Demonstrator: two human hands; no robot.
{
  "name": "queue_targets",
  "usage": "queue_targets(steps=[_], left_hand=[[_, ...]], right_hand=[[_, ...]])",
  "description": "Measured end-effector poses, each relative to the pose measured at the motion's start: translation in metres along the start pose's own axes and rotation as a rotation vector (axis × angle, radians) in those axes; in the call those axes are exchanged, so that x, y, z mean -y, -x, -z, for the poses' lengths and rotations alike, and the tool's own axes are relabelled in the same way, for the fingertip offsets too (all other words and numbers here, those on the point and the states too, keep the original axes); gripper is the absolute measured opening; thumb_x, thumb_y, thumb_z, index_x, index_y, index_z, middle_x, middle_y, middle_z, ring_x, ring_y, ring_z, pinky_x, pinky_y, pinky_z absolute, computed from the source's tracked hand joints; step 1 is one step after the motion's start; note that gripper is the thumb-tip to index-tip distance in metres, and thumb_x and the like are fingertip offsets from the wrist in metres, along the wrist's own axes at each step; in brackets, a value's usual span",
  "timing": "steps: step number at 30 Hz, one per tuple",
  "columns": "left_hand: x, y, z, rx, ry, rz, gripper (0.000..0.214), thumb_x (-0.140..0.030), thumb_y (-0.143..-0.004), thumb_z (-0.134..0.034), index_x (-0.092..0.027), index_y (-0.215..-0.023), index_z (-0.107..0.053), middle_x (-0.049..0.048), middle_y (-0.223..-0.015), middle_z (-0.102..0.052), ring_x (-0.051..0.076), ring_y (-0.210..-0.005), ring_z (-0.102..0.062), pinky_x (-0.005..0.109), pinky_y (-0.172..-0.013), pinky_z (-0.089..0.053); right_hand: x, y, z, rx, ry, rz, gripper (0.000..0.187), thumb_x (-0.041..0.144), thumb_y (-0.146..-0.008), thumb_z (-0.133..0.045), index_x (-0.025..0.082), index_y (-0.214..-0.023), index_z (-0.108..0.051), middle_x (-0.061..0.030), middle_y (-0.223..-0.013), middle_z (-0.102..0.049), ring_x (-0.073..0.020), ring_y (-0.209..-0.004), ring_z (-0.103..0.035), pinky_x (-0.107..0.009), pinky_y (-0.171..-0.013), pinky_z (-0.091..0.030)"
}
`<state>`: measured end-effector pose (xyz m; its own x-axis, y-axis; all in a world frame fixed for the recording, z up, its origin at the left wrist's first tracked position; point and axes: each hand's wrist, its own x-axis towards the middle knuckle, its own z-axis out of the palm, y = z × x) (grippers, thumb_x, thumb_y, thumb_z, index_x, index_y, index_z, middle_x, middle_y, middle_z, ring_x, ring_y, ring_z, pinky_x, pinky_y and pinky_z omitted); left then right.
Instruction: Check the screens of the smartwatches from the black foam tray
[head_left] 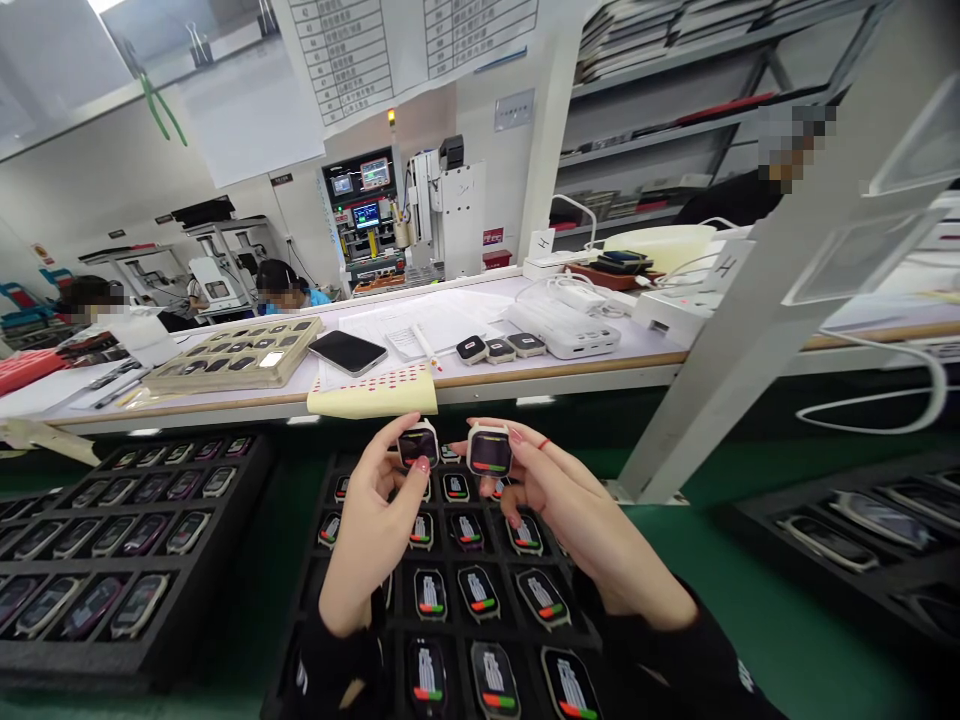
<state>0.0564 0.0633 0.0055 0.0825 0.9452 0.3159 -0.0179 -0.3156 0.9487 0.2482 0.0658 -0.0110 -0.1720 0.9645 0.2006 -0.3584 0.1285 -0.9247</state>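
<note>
Two watch bodies are held up side by side over the far edge of the middle black tray. The left hand pinches the left watch body between thumb and fingertips. The right hand grasps the right watch body by its sides in the same way, screen facing up. The two pieces are just beside each other, with a narrow gap between them.

The watch bodies are rounded rectangles with pale casings and glossy dark glass; the right one shows a red and green bar. The tray is matt black foam cut into a grid of pockets, each holding a lit piece.

A second black tray lies well off to the left, and a third sits at the right edge of the green mat. Open strips of mat separate the trays.

Just beyond the hands runs the wood-trimmed front edge of the white workbench. A yellow sheet dotted with red curls over that edge. A slanted white post closes off the right side.
</note>
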Motion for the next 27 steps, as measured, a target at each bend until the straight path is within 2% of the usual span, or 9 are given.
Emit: queue_targets(steps=[10,16,20,24,27], left_hand=[[-0.0008,0.0013,0.0004,0.006,-0.026,0.018,0.046,-0.03,-0.091,-0.069,-0.026,-0.136,-0.059,0.0072,-0.113,-0.07,0.022,-0.105,-0.066,0.03,-0.085,-0.058],[0.0019,-0.0008,0.0008,-0.003,-0.036,-0.002,0.045,-0.027,-0.091,-0.069,-0.028,-0.135,-0.06,0.0063,-0.117,-0.069,0.022,-0.115,-0.063,0.028,-0.091,-0.056],[0.0022,-0.0001,0.0007,-0.002,-0.047,0.003,0.046,-0.029,-0.091,-0.068,-0.027,-0.136,-0.059,0.0077,-0.117,-0.069,0.023,-0.112,-0.064,0.03,-0.09,-0.057],[0.0012,0.0006,0.0007,-0.008,-0.06,0.008,0.047,-0.029,-0.091,-0.068,-0.025,-0.137,-0.059,0.0082,-0.114,-0.069,0.024,-0.108,-0.066,0.032,-0.088,-0.058],[0.0007,0.0008,0.0008,-0.015,-0.064,0.01,0.047,-0.029,-0.09,-0.069,-0.026,-0.136,-0.059,0.0072,-0.113,-0.07,0.023,-0.107,-0.067,0.032,-0.089,-0.058]], right_hand=[[0.0007,-0.0002,-0.0019,-0.015,0.027,-0.006,0.051,0.059,-0.097,-0.067,0.018,-0.129,-0.064,-0.0138,-0.117,-0.067,-0.0198,-0.076,-0.06,-0.021,-0.046,-0.048],[0.0022,-0.0001,-0.003,-0.012,0.036,-0.027,0.052,0.06,-0.097,-0.066,0.018,-0.129,-0.064,-0.0135,-0.115,-0.068,-0.0198,-0.076,-0.059,-0.021,-0.047,-0.048],[0.0037,-0.001,-0.0042,-0.012,0.036,-0.006,0.057,0.062,-0.093,-0.071,0.017,-0.128,-0.064,-0.0139,-0.111,-0.068,-0.0194,-0.073,-0.059,-0.02,-0.044,-0.048],[0.0061,0.0,-0.0044,0.058,0.089,0.028,0.059,0.052,-0.089,-0.079,0.018,-0.133,-0.059,-0.0124,-0.11,-0.066,-0.0192,-0.075,-0.058,-0.02,-0.045,-0.049],[0.0076,0.0013,-0.0045,0.112,0.103,0.026,0.059,0.046,-0.091,-0.079,0.019,-0.137,-0.054,-0.0109,-0.108,-0.065,-0.0196,-0.079,-0.059,-0.019,-0.047,-0.05]])
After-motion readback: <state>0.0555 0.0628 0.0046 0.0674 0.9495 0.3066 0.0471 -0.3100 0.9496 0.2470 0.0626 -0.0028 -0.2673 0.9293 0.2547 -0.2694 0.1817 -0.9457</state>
